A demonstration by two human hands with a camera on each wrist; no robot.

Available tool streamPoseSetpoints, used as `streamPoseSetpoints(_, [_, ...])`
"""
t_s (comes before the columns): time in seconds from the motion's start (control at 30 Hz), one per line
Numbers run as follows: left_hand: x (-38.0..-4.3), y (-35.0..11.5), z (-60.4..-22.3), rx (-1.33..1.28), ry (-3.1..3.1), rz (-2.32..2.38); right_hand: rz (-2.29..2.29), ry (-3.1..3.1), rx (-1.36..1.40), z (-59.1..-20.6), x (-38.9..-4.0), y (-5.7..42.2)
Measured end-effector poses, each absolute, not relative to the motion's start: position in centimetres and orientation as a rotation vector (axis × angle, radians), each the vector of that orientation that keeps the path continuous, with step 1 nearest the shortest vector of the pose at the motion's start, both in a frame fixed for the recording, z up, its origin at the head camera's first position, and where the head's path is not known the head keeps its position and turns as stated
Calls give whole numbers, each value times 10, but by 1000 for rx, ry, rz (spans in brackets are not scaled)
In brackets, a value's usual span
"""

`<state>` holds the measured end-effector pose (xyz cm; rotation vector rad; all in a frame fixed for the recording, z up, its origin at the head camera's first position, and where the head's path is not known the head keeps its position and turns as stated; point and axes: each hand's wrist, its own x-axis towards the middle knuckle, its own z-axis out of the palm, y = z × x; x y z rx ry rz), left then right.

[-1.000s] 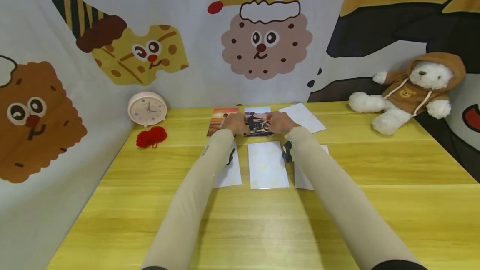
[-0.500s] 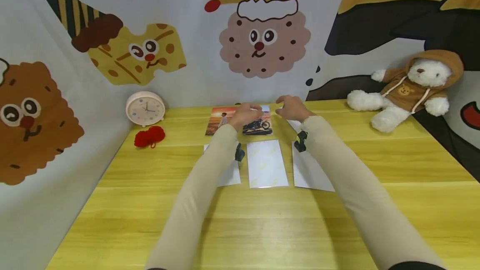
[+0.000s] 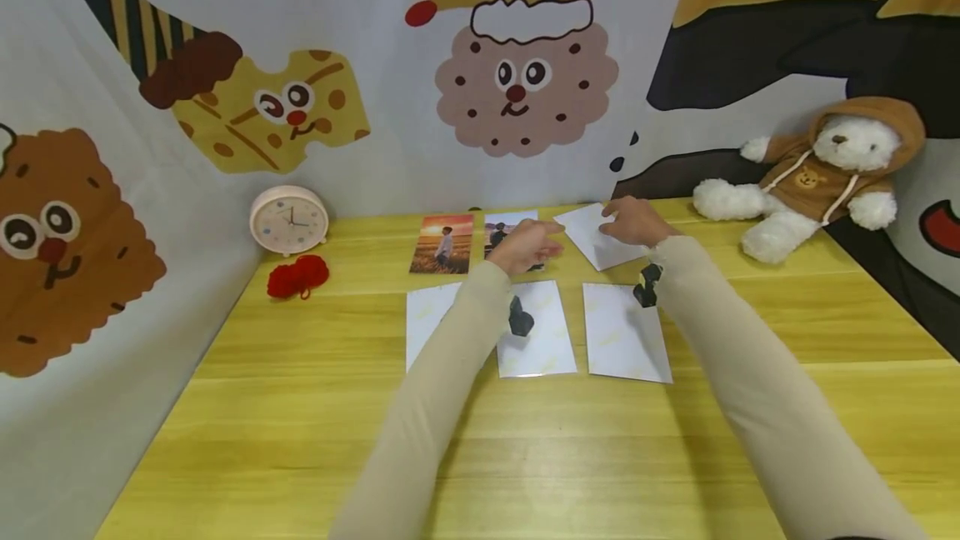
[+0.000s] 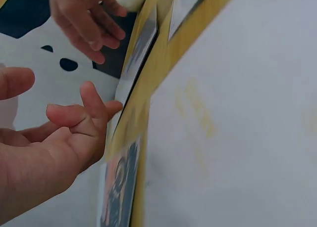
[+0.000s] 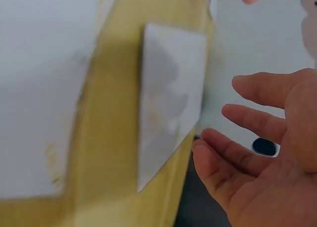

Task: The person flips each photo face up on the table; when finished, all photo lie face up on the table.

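Observation:
Above the motorcycle picture card, my left hand reaches rightward with its fingers loosely extended and nothing in them. My right hand hovers by the right side of a tilted white card, its fingers spread and apart from the card in the right wrist view. That card lies white side up at the back of the table. Left of the motorcycle card lies a sunset picture card. Nearer to me is a row of white cards: left, middle and right. My left forearm partly covers the left one.
A pink clock stands at the back left, with a red yarn bundle before it. On the back right sits a white teddy bear in a brown hoodie. A printed cloth hangs behind the wooden table.
Both hands were at the motorcycle card's sides, then came off it. The right hand has moved right to the tilted white card; the left has shifted right, uncovering the sunset card.

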<state>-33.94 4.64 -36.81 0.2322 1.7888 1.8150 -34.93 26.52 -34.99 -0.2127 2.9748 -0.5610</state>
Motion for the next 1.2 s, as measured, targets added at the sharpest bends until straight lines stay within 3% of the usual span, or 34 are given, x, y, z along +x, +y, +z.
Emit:
streamPoseSetpoints(0.3, [-335, 65, -376, 132, 1632, 1969, -626, 2893, -25, -361, -340, 284])
streamPoseSetpoints(0.7, [-331, 78, -378, 59, 1659, 2012, -717, 2890, 10, -367, -335, 283])
streamPoseSetpoints(1.2, [-331, 81, -381, -78, 1632, 2138, -487, 2904, -308, -363, -333, 267])
